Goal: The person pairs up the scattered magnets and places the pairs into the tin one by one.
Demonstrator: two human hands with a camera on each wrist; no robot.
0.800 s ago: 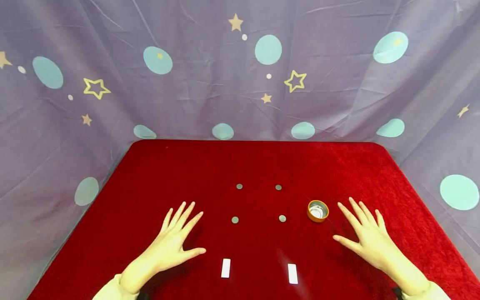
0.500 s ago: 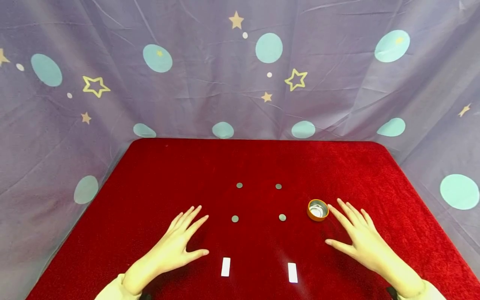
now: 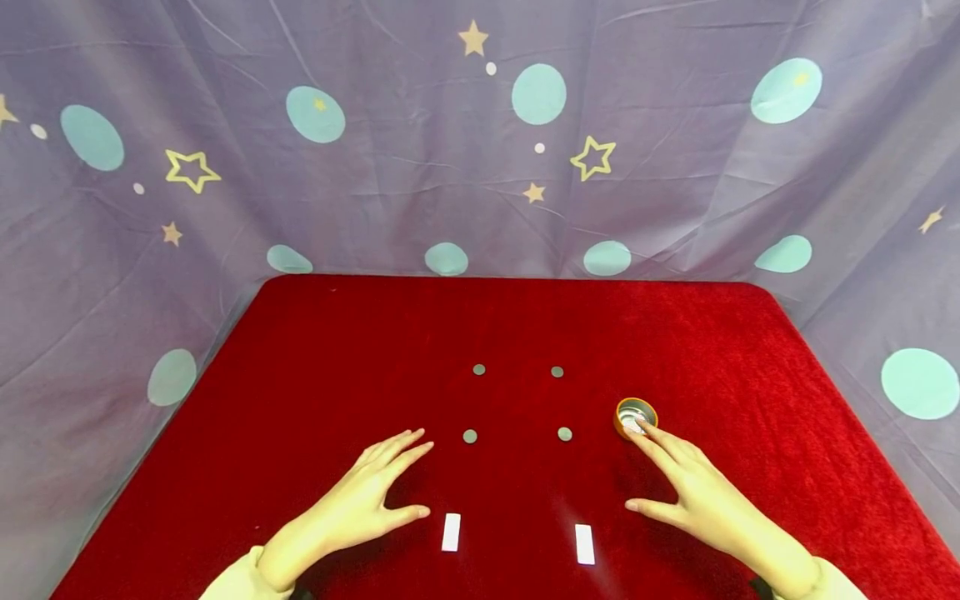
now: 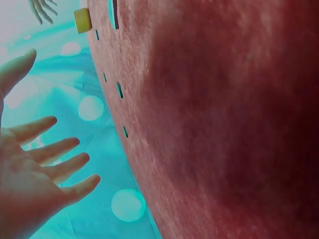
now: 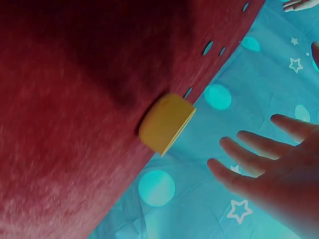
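A small orange bowl [image 3: 626,407] with a shiny metal inside stands on the red cloth [image 3: 360,350], right of the middle. My right hand [image 3: 693,492] hovers in front of it, its fingertips overlapping the bowl's near rim in the head view. In the right wrist view a gap shows between the relaxed fingers [image 5: 249,159] and the bowl [image 5: 166,123]. Over the left part of the cloth hangs my left hand [image 3: 360,500], fingers extended, thumb apart, holding nothing. Grey discs [image 3: 470,437] lie flat between the hands and beyond, several in a loose square.
Two white strips lie near the front, one left [image 3: 451,532] and one right [image 3: 585,544]. A purple curtain [image 3: 420,125] with stars and blue dots surrounds the back and sides of the cloth-covered table.
My right hand has moved left, its fingertips coming over the bowl in the head view. The left hand has shifted right and slightly down. Bowl, discs and strips stay in place.
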